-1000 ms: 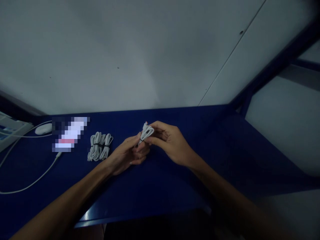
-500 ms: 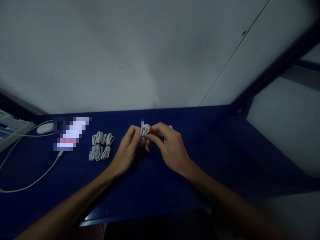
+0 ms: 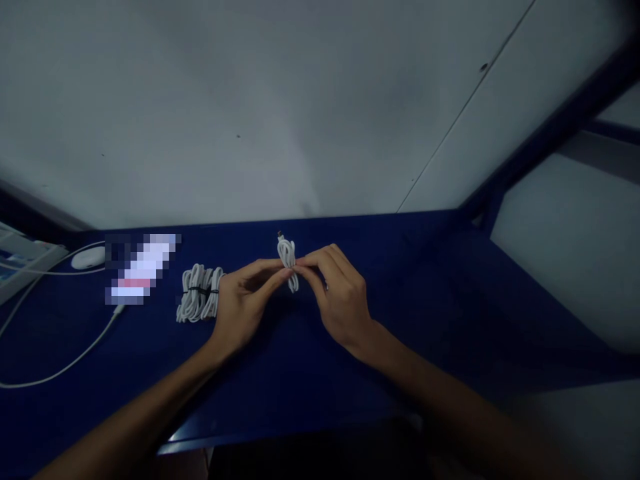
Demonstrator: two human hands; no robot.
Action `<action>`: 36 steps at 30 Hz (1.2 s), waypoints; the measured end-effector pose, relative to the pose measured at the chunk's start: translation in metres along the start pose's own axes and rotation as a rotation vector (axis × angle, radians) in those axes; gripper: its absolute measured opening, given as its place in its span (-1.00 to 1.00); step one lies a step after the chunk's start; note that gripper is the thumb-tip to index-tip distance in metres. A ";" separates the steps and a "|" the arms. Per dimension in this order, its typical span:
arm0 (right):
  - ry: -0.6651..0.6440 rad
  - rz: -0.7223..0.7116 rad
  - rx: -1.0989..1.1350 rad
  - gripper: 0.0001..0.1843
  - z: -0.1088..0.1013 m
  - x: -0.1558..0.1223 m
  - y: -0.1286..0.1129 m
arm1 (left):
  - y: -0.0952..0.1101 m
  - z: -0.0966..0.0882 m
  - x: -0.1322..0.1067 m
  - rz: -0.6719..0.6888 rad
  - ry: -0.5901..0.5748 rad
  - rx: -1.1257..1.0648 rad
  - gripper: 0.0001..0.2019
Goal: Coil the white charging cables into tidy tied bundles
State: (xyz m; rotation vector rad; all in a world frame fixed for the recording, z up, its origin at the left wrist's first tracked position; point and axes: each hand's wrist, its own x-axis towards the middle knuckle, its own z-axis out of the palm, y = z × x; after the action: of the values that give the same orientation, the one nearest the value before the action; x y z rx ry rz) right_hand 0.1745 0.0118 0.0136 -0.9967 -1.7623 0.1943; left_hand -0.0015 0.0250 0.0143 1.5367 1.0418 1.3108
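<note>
A white charging cable (image 3: 287,255), coiled into a small bundle, is held upright above the blue table (image 3: 300,373). One plug sticks up from its top. My left hand (image 3: 245,293) pinches the bundle's middle from the left with thumb and fingers. From the right, my right hand (image 3: 340,293) pinches the same spot, so the fingertips of both hands meet there. The middle of the coil is hidden by the fingers. Just left of my left hand lie several coiled white cables (image 3: 196,293) side by side, with black ties around them; my hand partly covers the rightmost.
At the left a phone with a lit, blurred screen (image 3: 143,267) has a white cord (image 3: 87,363) plugged into it. A white rounded case (image 3: 89,258) lies behind it, near a light-coloured rack (image 3: 35,263). A grey wall panel (image 3: 310,120) stands along the table's back edge.
The coiled cable has turned in my fingers, its plug now leaning left. My left hand has shifted its grip and moved slightly left, covering part of the cable row. Both hands now pinch the middle.
</note>
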 end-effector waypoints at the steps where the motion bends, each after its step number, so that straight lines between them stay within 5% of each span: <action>1: 0.008 -0.006 0.006 -0.86 0.000 0.000 0.000 | 0.001 -0.001 0.000 -0.009 0.002 0.003 -0.84; 15: -0.045 -0.001 0.054 -0.91 -0.002 0.003 0.006 | 0.001 -0.001 -0.002 -0.002 -0.048 0.033 -0.74; 26: -0.158 -0.147 -0.144 -0.74 -0.001 0.003 0.013 | 0.005 -0.004 -0.005 0.172 -0.126 0.472 -0.74; 36: -0.173 -0.133 -0.203 -0.71 0.003 -0.002 0.011 | 0.001 -0.004 -0.006 0.228 -0.125 0.544 -0.70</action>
State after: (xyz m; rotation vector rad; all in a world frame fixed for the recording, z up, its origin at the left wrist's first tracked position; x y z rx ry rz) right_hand 0.1779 0.0183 0.0051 -1.0261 -2.0305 0.0176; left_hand -0.0062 0.0197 0.0138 2.1674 1.2340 1.1091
